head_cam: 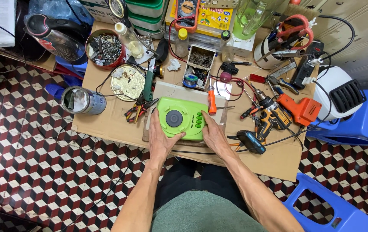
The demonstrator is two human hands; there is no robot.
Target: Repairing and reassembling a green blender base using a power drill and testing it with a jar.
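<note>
- Hands first: the left hand (160, 139) clasps the near-left corner of the green appliance base (182, 118), fingers curled over its edge; the right hand (212, 133) presses flat along its right side, so both are closed on the housing.
- Grip advice, as I judge it: steadying from two opposite sides suits this smooth plastic shell, and even pressure would keep it from sliding on the board (167, 90) beneath.
- The base lies at the near middle of the cardboard sheet (278, 154), just in front of the person.
- It is lime green, rounded-rectangular, with a dark round socket left of centre and a column of small green buttons to the right.
- An orange-handled screwdriver (211, 101) lies touching its far-right corner; pliers (137, 109) rest just to its left, and a cordless drill (272, 114) sits well apart to the right.
</note>
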